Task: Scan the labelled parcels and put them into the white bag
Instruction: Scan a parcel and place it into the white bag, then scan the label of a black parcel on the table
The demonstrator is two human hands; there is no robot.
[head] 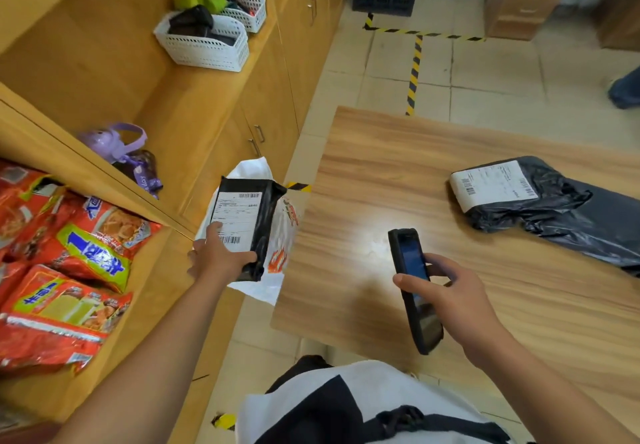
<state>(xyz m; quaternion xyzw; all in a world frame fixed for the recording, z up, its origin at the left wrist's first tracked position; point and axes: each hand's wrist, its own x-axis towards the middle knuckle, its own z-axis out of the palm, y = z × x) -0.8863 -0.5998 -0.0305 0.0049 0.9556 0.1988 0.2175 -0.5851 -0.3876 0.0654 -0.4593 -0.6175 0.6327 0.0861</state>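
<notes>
Beside the wood-grain table (381, 166), my left hand (214, 256) grips the black plastic labelled parcel (249, 222) by its near end, long axis pointing away, over the white plastic bag (281, 260); my right hand (453, 291) clasps the black handheld scanner (408, 256).

The white bag (281, 232), toward 9 o'clock, is mostly hidden behind the held parcel (258, 225); its opening is not visible. Label print on both parcels is too small to read. The second parcel (554, 201), at 3 o'clock, is cut off by the right edge. The snack packets (69, 270), at 9 o'clock, are cut off by the left edge. Screen content on the scanner (414, 287) cannot be made out
</notes>
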